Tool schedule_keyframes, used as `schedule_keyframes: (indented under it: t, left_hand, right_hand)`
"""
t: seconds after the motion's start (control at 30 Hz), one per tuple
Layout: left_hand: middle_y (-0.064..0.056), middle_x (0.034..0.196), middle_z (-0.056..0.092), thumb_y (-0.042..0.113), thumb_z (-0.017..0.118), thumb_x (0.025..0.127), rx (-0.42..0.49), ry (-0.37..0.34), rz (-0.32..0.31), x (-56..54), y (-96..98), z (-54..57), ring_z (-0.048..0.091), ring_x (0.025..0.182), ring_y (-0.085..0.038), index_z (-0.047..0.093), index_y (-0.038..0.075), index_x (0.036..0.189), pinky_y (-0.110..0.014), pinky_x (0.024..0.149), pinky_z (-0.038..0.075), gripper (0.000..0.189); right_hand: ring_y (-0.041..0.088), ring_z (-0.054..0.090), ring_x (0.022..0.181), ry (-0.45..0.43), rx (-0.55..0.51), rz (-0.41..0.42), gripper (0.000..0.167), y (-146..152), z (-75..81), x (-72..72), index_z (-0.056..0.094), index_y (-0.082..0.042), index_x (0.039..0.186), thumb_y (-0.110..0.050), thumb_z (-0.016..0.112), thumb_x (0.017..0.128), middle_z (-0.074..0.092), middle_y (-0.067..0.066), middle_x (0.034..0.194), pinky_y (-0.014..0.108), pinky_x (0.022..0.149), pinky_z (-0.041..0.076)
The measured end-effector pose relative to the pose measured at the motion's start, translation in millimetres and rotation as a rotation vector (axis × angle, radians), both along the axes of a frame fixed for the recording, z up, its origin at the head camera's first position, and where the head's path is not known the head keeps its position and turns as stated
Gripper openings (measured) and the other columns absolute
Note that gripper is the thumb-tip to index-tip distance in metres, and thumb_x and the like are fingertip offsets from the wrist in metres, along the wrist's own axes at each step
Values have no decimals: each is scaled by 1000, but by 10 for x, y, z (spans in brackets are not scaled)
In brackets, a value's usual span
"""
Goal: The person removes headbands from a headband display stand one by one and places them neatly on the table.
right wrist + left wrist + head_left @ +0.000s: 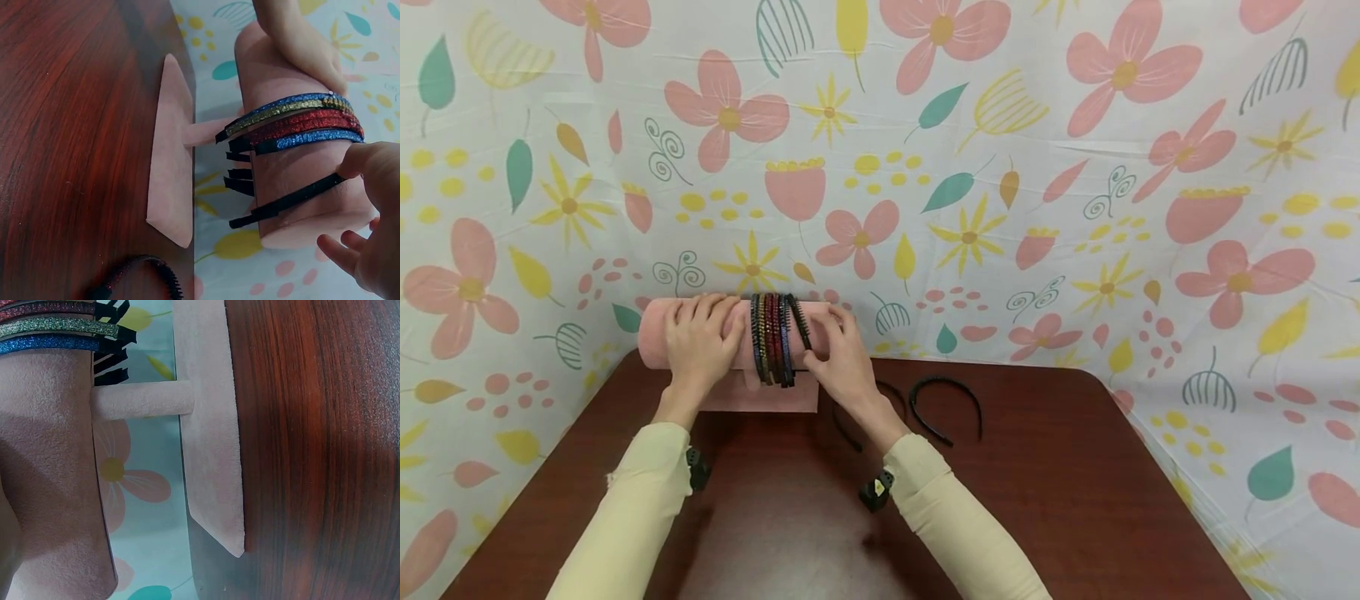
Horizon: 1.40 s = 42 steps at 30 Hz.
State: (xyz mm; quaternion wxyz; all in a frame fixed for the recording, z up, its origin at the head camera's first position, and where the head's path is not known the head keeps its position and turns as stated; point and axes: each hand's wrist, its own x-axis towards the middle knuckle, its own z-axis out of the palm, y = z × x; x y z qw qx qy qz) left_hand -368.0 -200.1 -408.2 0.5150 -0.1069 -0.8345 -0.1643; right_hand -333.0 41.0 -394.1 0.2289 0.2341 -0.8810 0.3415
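Left hand [702,342]: your fingers curl over pink roll [287,172] | Right hand [846,358]: thumb touching black headband [294,197] around roll's right end, fingers apart | Step: likely seating headband | Next: probably straightening it

Floral cloth [925,179], creased and printed with pink blossoms and teal leaves, hangs behind and along both sides of a dark wood-grain table [1060,500] in what appears to be an improvised indoor recording corner, with small black cameras [876,490] worn at the cuffs of cream sleeves [625,508]. Home, shop or studio: the setting beyond cannot be told.
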Motion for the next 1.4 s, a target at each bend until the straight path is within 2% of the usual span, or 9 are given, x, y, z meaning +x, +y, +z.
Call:
schedule_keyframes:
  t: [0.13, 0.23, 0.37, 0.5, 0.67, 0.8, 1.07, 1.2, 1.4]
  left_hand:
    - [-12, 114, 69, 43, 50, 97, -1, -19, 7, 11, -4, 6, 59, 111, -36, 73, 11, 113, -55, 106, 34, 43]
    - [-12, 116, 69, 44, 48, 98, -2, -35, 8, 23, -8, 9, 58, 112, -36, 72, 11, 115, -55, 107, 33, 44]
    - [-12, 117, 69, 43, 48, 98, -1, -37, 4, 32, -10, 15, 58, 113, -36, 72, 12, 116, -55, 108, 32, 44]
    - [-12, 116, 69, 43, 48, 98, -1, -27, 4, 35, -11, 13, 59, 112, -36, 72, 12, 115, -56, 107, 33, 43]
    - [-12, 116, 69, 43, 48, 98, -5, -24, 4, 31, -7, 14, 59, 112, -36, 72, 12, 115, -56, 107, 33, 43]
    - [-12, 116, 69, 43, 50, 97, -4, -22, 2, 18, -6, 10, 59, 112, -36, 73, 12, 114, -55, 107, 33, 42]
    - [-12, 116, 69, 44, 51, 96, 7, -34, -1, 20, -10, 8, 58, 112, -36, 72, 12, 114, -56, 108, 33, 43]
    - [-13, 116, 69, 43, 50, 96, 0, -41, -1, 27, -5, 16, 58, 112, -37, 72, 11, 114, -56, 108, 32, 43]
    - [-12, 116, 69, 44, 50, 96, 6, -38, 3, 10, 0, 7, 58, 112, -36, 72, 12, 114, -55, 108, 32, 44]
  right_hand:
    - [27, 60, 109, -11, -22, 7, 53, 32, -19, -1, 52, -16, 141, -14, 68, 91, 40, 13, 150, 31, 67, 44]
    - [24, 62, 98, -10, -46, 17, 51, 59, -21, 4, 55, -15, 140, -13, 68, 90, 47, 12, 142, 29, 68, 49]
    - [22, 67, 93, -4, -72, 31, 48, 102, -10, 15, 58, -15, 137, -12, 67, 90, 54, 10, 128, 29, 71, 55]
    - [19, 68, 86, -25, -78, 29, 46, 151, -3, 21, 59, -16, 136, -13, 66, 91, 59, 8, 121, 26, 67, 55]
    - [16, 68, 87, -63, -100, 5, 46, 216, 3, 32, 59, -18, 136, -9, 64, 92, 65, 5, 113, 27, 71, 56]
    - [17, 68, 91, -53, -106, 13, 43, 286, 7, 44, 61, -15, 135, -7, 64, 93, 68, 6, 107, 29, 77, 58]
    - [21, 68, 96, -46, -92, 4, 40, 438, 25, 71, 62, -8, 134, -6, 65, 94, 69, 9, 107, 35, 81, 58]
    - [20, 66, 93, -22, -87, -17, 38, 531, 17, 96, 64, -10, 132, -5, 64, 94, 68, 7, 105, 35, 77, 57]
    - [19, 65, 89, 59, -80, -44, 35, 714, -32, 139, 68, -12, 125, -2, 65, 92, 67, 5, 99, 33, 71, 55]
